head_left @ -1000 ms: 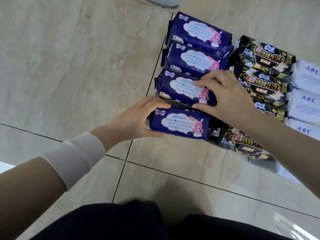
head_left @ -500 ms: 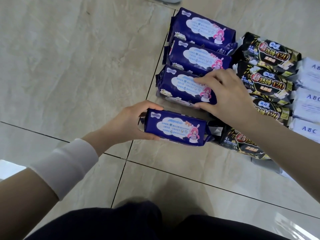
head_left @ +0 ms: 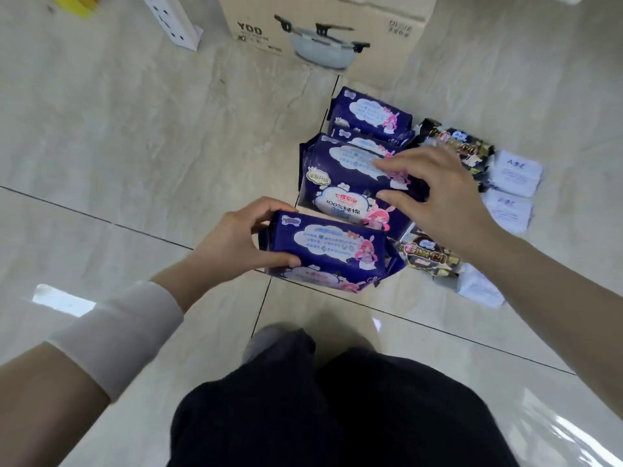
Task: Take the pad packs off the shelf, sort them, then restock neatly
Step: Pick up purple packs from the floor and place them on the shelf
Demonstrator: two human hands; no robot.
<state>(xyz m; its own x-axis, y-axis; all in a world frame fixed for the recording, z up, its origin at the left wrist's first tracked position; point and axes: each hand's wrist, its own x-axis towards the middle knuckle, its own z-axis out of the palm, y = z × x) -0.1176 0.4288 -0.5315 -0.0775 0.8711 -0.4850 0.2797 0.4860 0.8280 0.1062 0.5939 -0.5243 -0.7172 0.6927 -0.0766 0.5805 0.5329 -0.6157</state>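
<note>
On glossy beige tiles (head_left: 135, 129) lie pad packs (head_left: 367, 112).

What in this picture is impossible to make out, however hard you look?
Head view throughout.
- Black packs: the right hand, gripping the tilted purple pack, covers the row's middle, so their count is unclear.
- White packs: lettering blurred.
- Cardboard box: top cut off by the frame edge.
- Near purple pack, held by the left hand: small print blurred.
</note>
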